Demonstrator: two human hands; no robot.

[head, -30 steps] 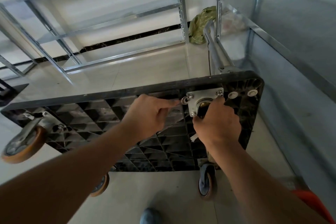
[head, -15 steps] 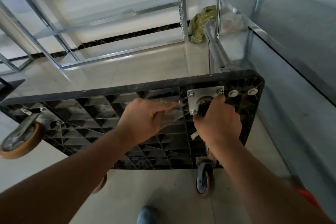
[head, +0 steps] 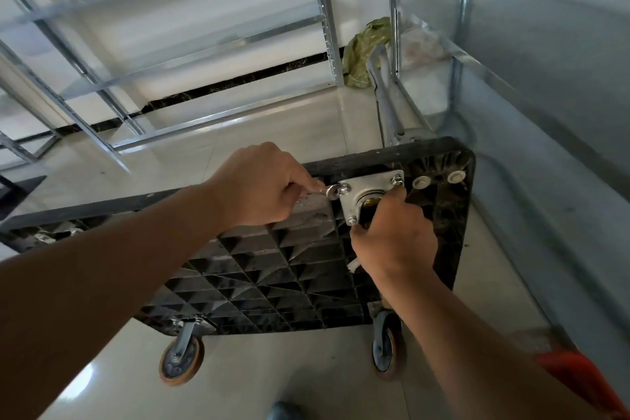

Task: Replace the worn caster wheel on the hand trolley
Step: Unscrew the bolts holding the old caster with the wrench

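Observation:
The hand trolley (head: 272,269) stands tipped on edge, its black ribbed underside facing me. A silver caster plate (head: 370,186) is bolted near the upper right corner. My left hand (head: 259,187) grips a small wrench (head: 332,190) whose ring end sits on the plate's upper left bolt. My right hand (head: 392,242) grips the caster (head: 370,204) under the plate, hiding its wheel. Two orange-rimmed caster wheels show at the bottom, one on the left (head: 180,356) and one on the right (head: 387,348).
The trolley's folded grey handle (head: 388,106) runs back toward a green bag (head: 364,51). Metal shelf frames (head: 327,14) stand behind and to the left. A grey shelf panel (head: 545,133) lines the right side. A red object (head: 579,382) lies at bottom right. Glossy tile floor (head: 272,378) lies below.
My left hand and the wrench have swung upward around the upper left bolt. The view has shifted, so the far left caster has left the frame and the bottom left wheel shows.

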